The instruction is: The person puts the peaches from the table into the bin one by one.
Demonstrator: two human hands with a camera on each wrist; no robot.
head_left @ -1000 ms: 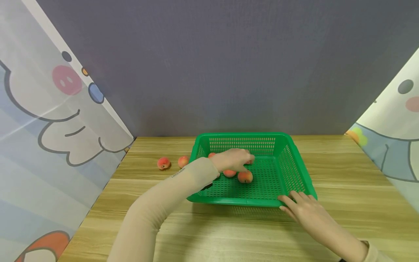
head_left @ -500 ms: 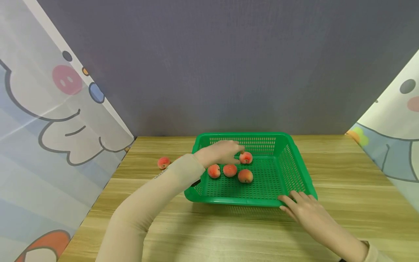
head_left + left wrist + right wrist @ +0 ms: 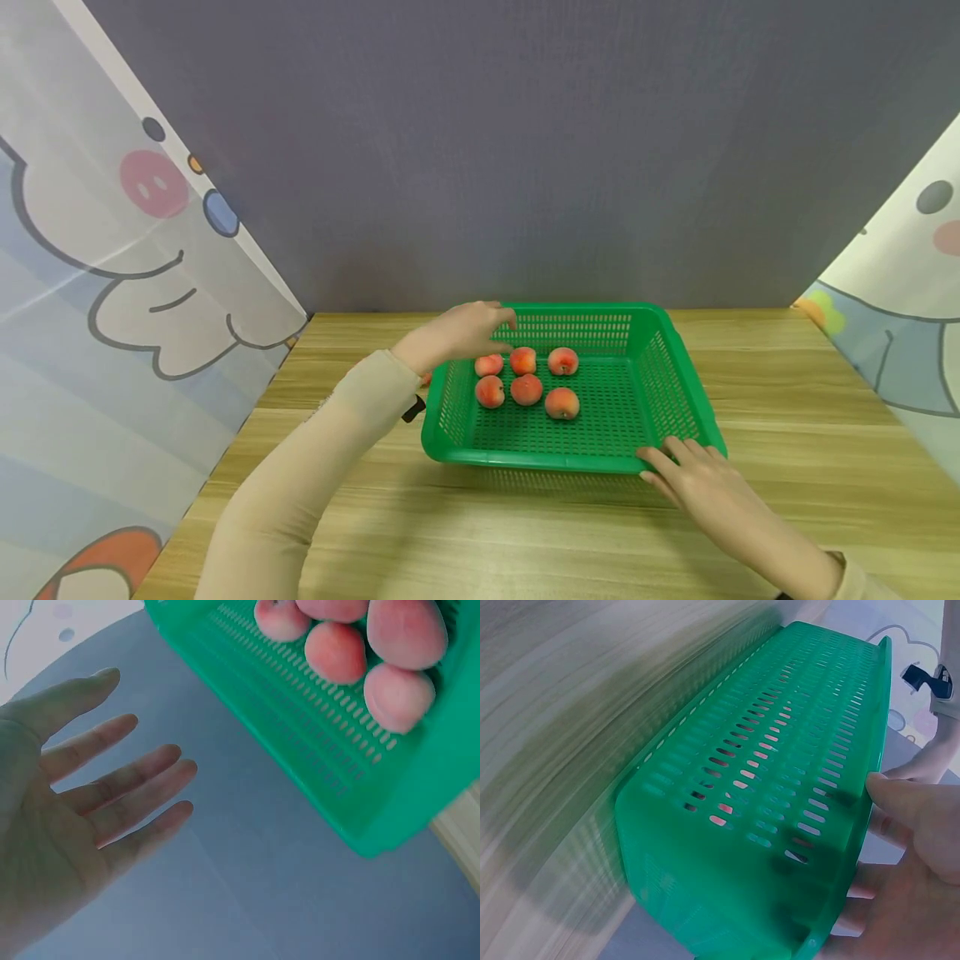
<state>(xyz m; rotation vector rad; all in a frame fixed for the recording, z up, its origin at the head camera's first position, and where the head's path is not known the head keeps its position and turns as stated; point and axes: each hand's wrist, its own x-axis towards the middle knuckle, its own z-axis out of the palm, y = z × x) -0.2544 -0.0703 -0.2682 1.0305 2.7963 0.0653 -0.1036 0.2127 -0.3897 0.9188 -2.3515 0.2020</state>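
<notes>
Several red-orange peaches (image 3: 527, 390) lie inside a green plastic basket (image 3: 570, 462), grouped in its left half. My left hand (image 3: 463, 333) is raised over the basket's back left corner with its fingers apart and nothing held. In the left wrist view, that hand (image 3: 97, 772) shows a bare palm beside the basket rim (image 3: 259, 739). With my right hand (image 3: 701, 483) I grip the rim at the front right corner. The right wrist view has the right thumb (image 3: 892, 796) against the outside of the rim, the other fingers partly hidden behind it.
A sliver of another peach (image 3: 426, 379) shows on the wooden table (image 3: 525, 542), between my left sleeve (image 3: 300, 475) and the basket. Behind the table rises a grey panel (image 3: 525, 167). Cartoon-printed sheets (image 3: 97, 333) flank it on both sides.
My left hand has let go of a peach in the basket and drawn back left and upward. The left sleeve now covers the peaches on the table. My right hand stays on the rim.
</notes>
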